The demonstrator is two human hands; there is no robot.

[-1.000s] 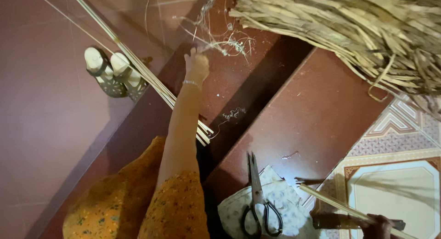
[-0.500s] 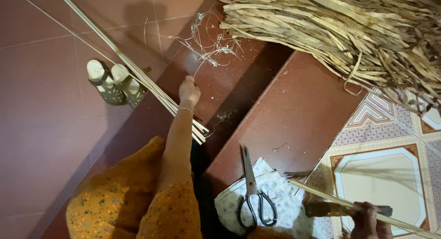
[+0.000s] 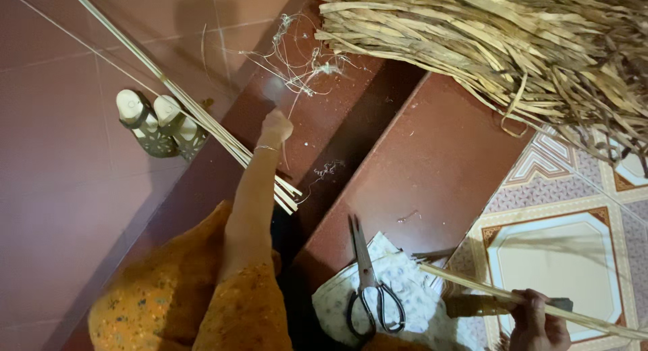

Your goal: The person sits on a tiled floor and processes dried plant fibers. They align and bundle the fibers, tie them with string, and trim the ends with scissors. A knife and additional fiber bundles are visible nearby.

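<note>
Bamboo strip [image 3: 540,309] gripped, right hand [image 3: 536,320] fingers closed; left hand [image 3: 275,128] fisted; one scissors [image 3: 368,287].

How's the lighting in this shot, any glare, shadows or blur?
Head view: dim and warm, with soft glare on the step beyond the left hand; a dark shadow band crosses the steps; the right hand looks slightly soft at the frame edge; the scissors stay sharp.

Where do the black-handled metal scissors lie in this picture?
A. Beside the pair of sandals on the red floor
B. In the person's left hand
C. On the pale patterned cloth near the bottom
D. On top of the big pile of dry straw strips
C: the black-handled metal scissors rest on the pale patterned cloth, apart from both hands.
</note>
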